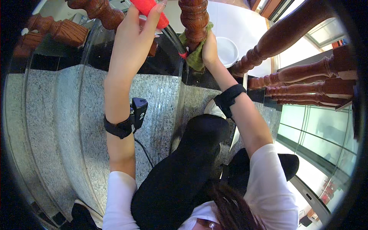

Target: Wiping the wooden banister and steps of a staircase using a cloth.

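My left hand (138,37), at the top, is closed around the bright red-pink grip of a hand tool (151,13). The tool's dark shaft slants down to the right and ends in a small red tip close to the foot of a turned wooden baluster (195,23). My right hand (210,47) presses a green cloth (196,59) around the right side and base of that baluster, on the black stone edge. Its fingers are partly hidden behind the cloth and the post. What kind of working end the tool has cannot be told.
Speckled stone stair treads (155,100) curve away on the left. More wooden balusters (279,43) stand at the right and upper left. A round white dish (227,51) lies on a white surface just beyond my right wrist. A cable (143,148) hangs from the device on my left wrist.
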